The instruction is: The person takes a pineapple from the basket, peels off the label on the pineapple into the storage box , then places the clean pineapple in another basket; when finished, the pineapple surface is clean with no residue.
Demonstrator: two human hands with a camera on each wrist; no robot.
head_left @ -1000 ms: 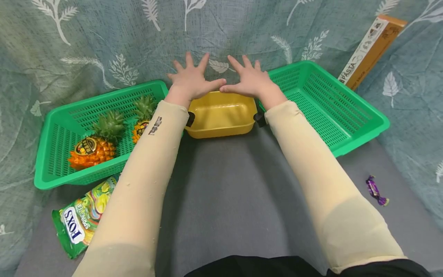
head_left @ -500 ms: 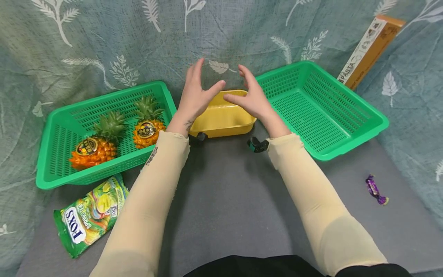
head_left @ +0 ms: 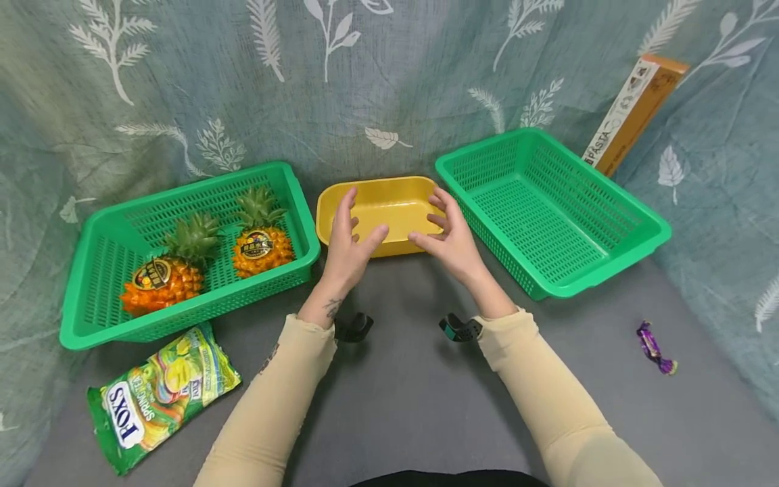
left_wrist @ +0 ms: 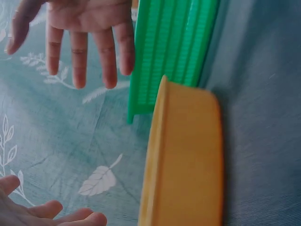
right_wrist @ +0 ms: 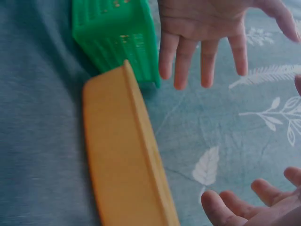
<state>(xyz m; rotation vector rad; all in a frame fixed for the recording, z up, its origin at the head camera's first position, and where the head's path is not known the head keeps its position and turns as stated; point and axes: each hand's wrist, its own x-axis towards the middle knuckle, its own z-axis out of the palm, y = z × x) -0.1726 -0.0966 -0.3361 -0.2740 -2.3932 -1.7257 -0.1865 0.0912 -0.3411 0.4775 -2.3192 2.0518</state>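
My left hand (head_left: 348, 256) hovers over the front left part of the yellow tub (head_left: 395, 197), its fingers spread and loosely bent with nothing in them. Across from it my right hand (head_left: 453, 245) hangs over the tub's right end, palm turned inward, likewise holding nothing. The wrist views show both hands raised above the tub's rim, apart from it. In the left wrist view the right hand (left_wrist: 91, 28) has straight fingers. The tub's inside bottom is partly covered by the hands, and nothing shows in it.
A green basket (head_left: 182, 325) at left holds two pineapples (head_left: 164, 281). Another green basket (head_left: 548, 287) stands at right, with a pasta box (head_left: 635, 115) behind it. A Fox's candy bag (head_left: 161, 399) lies front left, a purple wrapped candy (head_left: 656, 348) front right.
Both hands have drawn back toward the body, from beyond the tub to over its front part. Their spread fingers have turned to face each other. The baskets and other things stay put.
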